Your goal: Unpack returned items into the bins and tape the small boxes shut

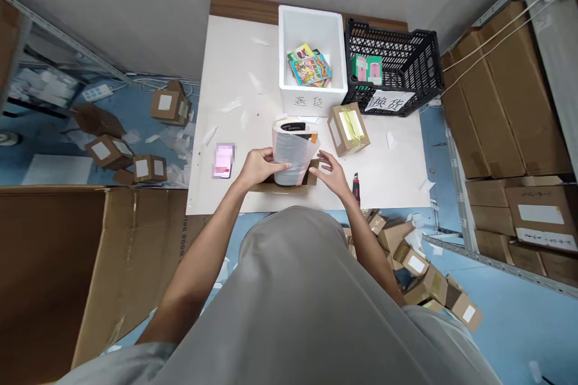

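Note:
A wrapped package (293, 153) in translucent plastic, with black and orange showing at its top, stands in a small open cardboard box (286, 190) at the table's near edge. My left hand (262, 168) grips the package from the left, its thumb across the front. What lies inside the wrap I cannot make out. On the other side, my right hand (333, 175) has its fingers apart beside the box's right end, thumb close to the flap; whether it touches is unclear.
Behind are a white foam box (311, 96) with booklets (310, 68) and a black crate (419, 71). A taped carton (348, 129), a red-black box cutter (356, 187) and a phone (223, 160) lie on the white table (235, 71). Cartons (424, 282) litter the floor.

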Demonstrator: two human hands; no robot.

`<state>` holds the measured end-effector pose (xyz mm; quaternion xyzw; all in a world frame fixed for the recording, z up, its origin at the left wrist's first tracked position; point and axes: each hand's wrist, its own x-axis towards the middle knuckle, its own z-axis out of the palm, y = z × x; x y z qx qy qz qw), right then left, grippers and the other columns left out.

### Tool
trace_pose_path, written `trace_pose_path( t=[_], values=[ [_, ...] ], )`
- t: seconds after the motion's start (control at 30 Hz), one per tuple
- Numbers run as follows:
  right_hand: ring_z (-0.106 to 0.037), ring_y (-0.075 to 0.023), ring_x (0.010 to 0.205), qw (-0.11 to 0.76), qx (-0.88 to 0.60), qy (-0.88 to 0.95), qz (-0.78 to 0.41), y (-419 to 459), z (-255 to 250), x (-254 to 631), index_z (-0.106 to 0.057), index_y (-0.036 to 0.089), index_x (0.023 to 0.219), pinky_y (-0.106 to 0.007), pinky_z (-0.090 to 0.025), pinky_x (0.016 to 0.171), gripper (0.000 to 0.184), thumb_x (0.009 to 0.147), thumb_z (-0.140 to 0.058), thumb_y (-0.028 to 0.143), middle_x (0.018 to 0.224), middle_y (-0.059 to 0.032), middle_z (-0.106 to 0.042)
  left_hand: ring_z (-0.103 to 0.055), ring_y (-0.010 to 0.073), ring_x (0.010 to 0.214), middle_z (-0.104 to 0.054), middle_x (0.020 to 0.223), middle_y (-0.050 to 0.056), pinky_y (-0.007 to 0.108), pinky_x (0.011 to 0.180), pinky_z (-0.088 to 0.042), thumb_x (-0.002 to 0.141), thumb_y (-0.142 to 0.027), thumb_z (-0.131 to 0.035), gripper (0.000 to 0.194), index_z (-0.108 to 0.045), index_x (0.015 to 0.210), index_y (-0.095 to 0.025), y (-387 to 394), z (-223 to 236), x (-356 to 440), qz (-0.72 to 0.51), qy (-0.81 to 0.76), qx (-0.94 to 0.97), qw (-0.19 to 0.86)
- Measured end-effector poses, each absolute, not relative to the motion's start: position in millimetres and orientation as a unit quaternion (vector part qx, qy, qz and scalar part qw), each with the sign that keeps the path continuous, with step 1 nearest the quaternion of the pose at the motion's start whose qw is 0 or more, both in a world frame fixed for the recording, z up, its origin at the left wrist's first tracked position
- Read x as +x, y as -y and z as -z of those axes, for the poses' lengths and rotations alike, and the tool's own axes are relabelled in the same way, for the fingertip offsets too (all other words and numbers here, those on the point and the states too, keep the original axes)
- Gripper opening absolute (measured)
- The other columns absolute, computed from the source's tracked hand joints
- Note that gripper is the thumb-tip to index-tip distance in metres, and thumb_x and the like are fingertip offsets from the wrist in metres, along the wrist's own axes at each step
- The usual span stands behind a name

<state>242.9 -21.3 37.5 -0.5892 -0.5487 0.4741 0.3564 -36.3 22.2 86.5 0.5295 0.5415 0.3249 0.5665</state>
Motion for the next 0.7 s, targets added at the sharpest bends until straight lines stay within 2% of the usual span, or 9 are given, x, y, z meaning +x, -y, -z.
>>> trace_pose_path(
  t=[0.07,0.13,0.2,0.27,0.37,0.47,0.6,0.63,0.7],
  values=[
    [-0.075,-0.0312,0.136,0.383,-0.546,0.534,-0.519,21.6,-53.9,231.2,-0.068,0.027,0.157,-0.05,-0.061,0.119,0.087,0.088,-0.086,0.077,0.147,-0.0135,-0.077,-0.08,0.0411,0.118,-0.088,0.117,0.012,0.057,0.11,-0.065,0.054,-0.064,-0.11,0.079,-0.088,0.112,-0.015,-20.1,-92.5,-39.4,-0.344,-0.527,0.491,0.602],
    [-0.077,-0.0299,0.129,0.399,-0.516,0.534,-0.539,22.9,-70.1,221.5,-0.077,0.028,0.142,-0.048,-0.064,0.114,0.074,0.09,-0.083,0.08,0.139,-0.0115,-0.08,-0.08,0.0429,0.123,-0.088,0.121,0.014,0.059,0.115,-0.063,0.053,-0.065,-0.111,0.083,-0.088,0.115,-0.015,-18.4,-95.7,-42.3,-0.352,-0.512,0.465,0.63],
    [-0.075,-0.0299,0.131,0.408,-0.501,0.551,-0.528,25.2,-84.3,214.4,-0.083,0.027,0.125,-0.046,-0.065,0.113,0.063,0.092,-0.08,0.081,0.143,-0.012,-0.077,-0.079,0.0439,0.126,-0.087,0.122,0.016,0.061,0.118,-0.062,0.052,-0.065,-0.112,0.086,-0.088,0.117,-0.014,-17.4,-94.8,-44.4,-0.356,-0.492,0.446,0.658],
    [-0.071,-0.0312,0.14,0.404,-0.498,0.575,-0.508,27.7,-95.0,209.6,-0.084,0.026,0.112,-0.045,-0.064,0.114,0.06,0.095,-0.077,0.083,0.152,-0.0137,-0.072,-0.078,0.0447,0.129,-0.087,0.123,0.017,0.062,0.12,-0.06,0.051,-0.065,-0.113,0.089,-0.087,0.119,-0.014,-16.7,-89.7,-44.2,-0.366,-0.472,0.43,0.676],
    [-0.064,-0.0333,0.15,0.378,-0.512,0.594,-0.493,30.7,-103.5,205.5,-0.083,0.026,0.105,-0.046,-0.063,0.114,0.062,0.097,-0.071,0.086,0.161,-0.0149,-0.065,-0.074,0.0446,0.138,-0.086,0.129,0.018,0.061,0.125,-0.056,0.051,-0.068,-0.112,0.093,-0.085,0.123,-0.015,-14.8,-77.3,-39.1,-0.4,-0.457,0.412,0.679],
    [-0.061,-0.0342,0.154,0.358,-0.54,0.607,-0.459,32.5,-104.1,205.5,-0.082,0.026,0.106,-0.049,-0.059,0.121,0.064,0.098,-0.067,0.089,0.159,-0.0148,-0.066,-0.072,0.0433,0.141,-0.084,0.132,0.019,0.059,0.126,-0.056,0.056,-0.073,-0.108,0.094,-0.082,0.126,-0.015,-10.4,-64.4,-31.4,-0.418,-0.453,0.399,0.679],
    [-0.061,-0.0325,0.154,0.349,-0.595,0.588,-0.422,32.3,-96.1,210.5,-0.08,0.026,0.116,-0.05,-0.05,0.132,0.074,0.109,-0.042,0.089,0.152,-0.0133,-0.071,-0.076,0.0411,0.133,-0.085,0.126,0.018,0.059,0.119,-0.06,0.06,-0.075,-0.107,0.089,-0.081,0.121,-0.016,-3.0,-52.3,-21.5,-0.407,-0.424,0.354,0.727],
    [-0.063,-0.0323,0.151,0.354,-0.61,0.565,-0.428,31.4,-93.0,212.0,-0.077,0.026,0.124,-0.05,-0.052,0.13,0.074,0.107,-0.043,0.09,0.153,-0.0134,-0.071,-0.077,0.0401,0.13,-0.086,0.124,0.017,0.058,0.117,-0.061,0.06,-0.074,-0.107,0.086,-0.082,0.118,-0.016,-1.6,-50.4,-19.1,-0.405,-0.413,0.336,0.743],
    [-0.071,-0.0324,0.14,0.367,-0.628,0.505,-0.465,28.6,-86.6,214.7,-0.068,0.026,0.143,-0.05,-0.059,0.121,0.081,0.095,-0.065,0.092,0.153,-0.0146,-0.072,-0.08,0.037,0.123,-0.086,0.119,0.016,0.054,0.113,-0.063,0.059,-0.073,-0.109,0.081,-0.083,0.111,-0.017,0.2,-48.4,-14.5,-0.403,-0.397,0.303,0.767]
  ],
)
